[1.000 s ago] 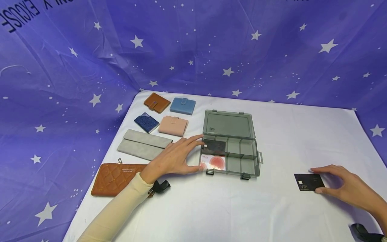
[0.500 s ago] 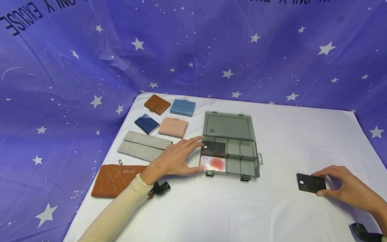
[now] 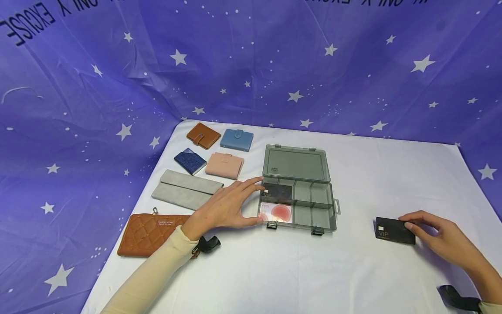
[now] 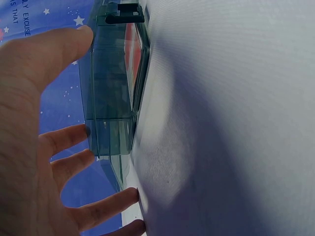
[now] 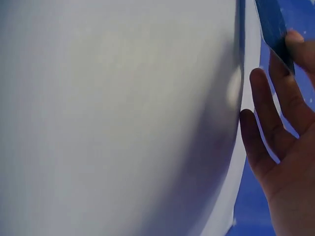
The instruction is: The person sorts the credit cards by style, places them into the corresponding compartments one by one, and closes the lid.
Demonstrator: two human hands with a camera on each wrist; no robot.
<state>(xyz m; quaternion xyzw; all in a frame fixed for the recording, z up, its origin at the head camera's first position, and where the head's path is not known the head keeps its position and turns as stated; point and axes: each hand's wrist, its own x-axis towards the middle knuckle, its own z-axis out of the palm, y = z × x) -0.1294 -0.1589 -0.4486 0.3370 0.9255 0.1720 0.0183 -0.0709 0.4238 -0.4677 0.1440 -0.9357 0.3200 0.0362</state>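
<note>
Between thumb and fingers, my right hand (image 3: 447,237) pinches a black card (image 3: 395,230) marked VIP by its right end. The right wrist view shows that card (image 5: 275,29) edge-on, with the other fingers spread. My left hand (image 3: 229,205) has its fingers spread and fairly straight, thumb and fingertips at the left wall of a grey see-through compartment box (image 3: 321,213). Its lid (image 3: 296,163) lies back, opened. Inside the left compartments lie another black VIP card (image 3: 278,192), at the back, and a white card with red circles (image 3: 274,213), at the front.
Left of the box lie a brown snap wallet (image 3: 203,135), a blue wallet (image 3: 237,140), a navy card holder (image 3: 190,161), a pink wallet (image 3: 225,165), a long grey wallet (image 3: 184,192) and a quilted brown zip wallet (image 3: 147,233), partly under the left forearm. A starry purple cloth (image 3: 251,65) hangs behind.
My right hand has shifted slightly left and away from me with the black card, its thumb now over the card's face. The left hand and the box stay as they were.
</note>
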